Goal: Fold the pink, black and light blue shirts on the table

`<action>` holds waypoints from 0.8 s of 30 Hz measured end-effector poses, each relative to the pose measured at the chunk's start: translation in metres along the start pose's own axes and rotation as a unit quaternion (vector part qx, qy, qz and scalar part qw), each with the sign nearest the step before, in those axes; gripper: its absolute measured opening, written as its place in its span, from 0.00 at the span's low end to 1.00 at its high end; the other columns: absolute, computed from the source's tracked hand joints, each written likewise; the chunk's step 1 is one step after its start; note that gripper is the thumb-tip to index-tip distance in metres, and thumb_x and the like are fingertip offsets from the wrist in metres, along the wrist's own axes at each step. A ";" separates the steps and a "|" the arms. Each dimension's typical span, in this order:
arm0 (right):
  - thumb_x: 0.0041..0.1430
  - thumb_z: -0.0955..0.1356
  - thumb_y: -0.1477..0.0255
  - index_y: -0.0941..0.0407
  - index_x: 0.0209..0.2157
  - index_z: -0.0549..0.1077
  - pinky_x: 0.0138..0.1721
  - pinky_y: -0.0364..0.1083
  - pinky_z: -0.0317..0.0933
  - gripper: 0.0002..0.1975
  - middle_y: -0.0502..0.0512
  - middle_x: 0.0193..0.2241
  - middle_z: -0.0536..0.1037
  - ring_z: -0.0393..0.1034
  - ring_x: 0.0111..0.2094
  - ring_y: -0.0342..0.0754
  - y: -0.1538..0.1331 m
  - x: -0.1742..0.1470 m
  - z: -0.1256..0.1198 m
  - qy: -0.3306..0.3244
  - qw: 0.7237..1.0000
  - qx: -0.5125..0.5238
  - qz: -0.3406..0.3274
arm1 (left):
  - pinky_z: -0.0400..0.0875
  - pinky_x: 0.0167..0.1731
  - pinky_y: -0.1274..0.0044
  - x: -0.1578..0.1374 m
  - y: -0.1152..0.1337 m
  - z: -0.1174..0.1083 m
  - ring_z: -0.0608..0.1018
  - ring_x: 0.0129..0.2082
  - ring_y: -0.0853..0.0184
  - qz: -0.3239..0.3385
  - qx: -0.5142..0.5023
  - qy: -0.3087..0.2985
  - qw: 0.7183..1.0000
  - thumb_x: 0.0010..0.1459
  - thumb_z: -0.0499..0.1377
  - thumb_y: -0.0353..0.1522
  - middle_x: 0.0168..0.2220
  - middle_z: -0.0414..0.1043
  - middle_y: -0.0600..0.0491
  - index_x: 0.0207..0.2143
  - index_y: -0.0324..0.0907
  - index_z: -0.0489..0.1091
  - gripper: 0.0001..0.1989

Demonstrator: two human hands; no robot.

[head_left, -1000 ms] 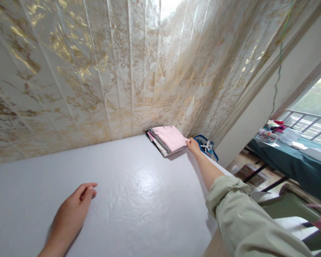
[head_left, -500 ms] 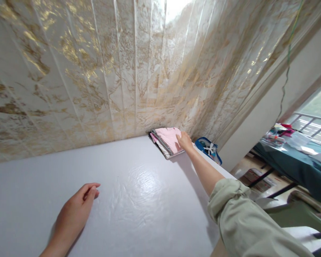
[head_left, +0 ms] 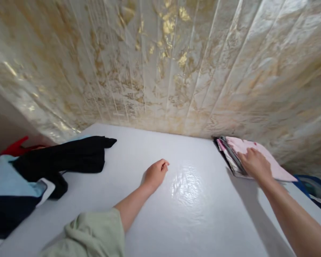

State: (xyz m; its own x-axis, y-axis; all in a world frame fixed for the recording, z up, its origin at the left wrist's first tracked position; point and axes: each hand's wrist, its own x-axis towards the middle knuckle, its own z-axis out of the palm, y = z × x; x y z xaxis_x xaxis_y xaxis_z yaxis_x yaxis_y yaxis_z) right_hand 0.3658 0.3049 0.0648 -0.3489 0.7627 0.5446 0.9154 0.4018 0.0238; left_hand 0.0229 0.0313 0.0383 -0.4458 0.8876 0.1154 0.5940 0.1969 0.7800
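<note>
A stack of folded clothes lies at the table's back right, with a pink garment (head_left: 276,166) on top and grey, white and dark layers (head_left: 231,159) showing along its left side. My right hand (head_left: 256,165) rests on the pink garment with its fingers stretched over the cloth. Near the middle of the white table (head_left: 149,228), my left hand (head_left: 155,174) lies with curled fingers, and nothing shows in them.
To the left lies a loose heap with a black garment (head_left: 77,155), a light blue and navy garment (head_left: 10,178) and something red (head_left: 21,146). A gold-patterned curtain (head_left: 163,71) hangs along the back edge. A blue-rimmed bag (head_left: 305,185) stands beyond the right edge.
My view has swung left, bringing the clothes heap into sight. My right hand has shifted from the stack's right side onto the pink garment's top. My left hand stays curled on the table.
</note>
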 end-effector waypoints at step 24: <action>0.66 0.56 0.60 0.60 0.54 0.68 0.56 0.55 0.58 0.24 0.65 0.55 0.71 0.64 0.57 0.58 -0.119 -0.080 0.030 -0.093 0.983 0.095 -0.125 | 0.69 0.45 0.75 -0.051 0.014 -0.051 0.76 0.41 0.66 0.086 0.035 -0.056 0.994 0.59 0.53 0.30 0.42 0.74 0.51 0.42 0.43 0.73 0.11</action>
State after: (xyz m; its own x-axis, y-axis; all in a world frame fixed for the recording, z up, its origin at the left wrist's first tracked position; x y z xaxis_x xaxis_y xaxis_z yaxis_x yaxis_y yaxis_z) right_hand 0.2789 0.2111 -0.0070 -0.6050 0.7008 0.3778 0.7489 0.6621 -0.0289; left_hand 0.0198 -0.0326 0.0749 -0.2585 0.9509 0.1703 0.7014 0.0636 0.7099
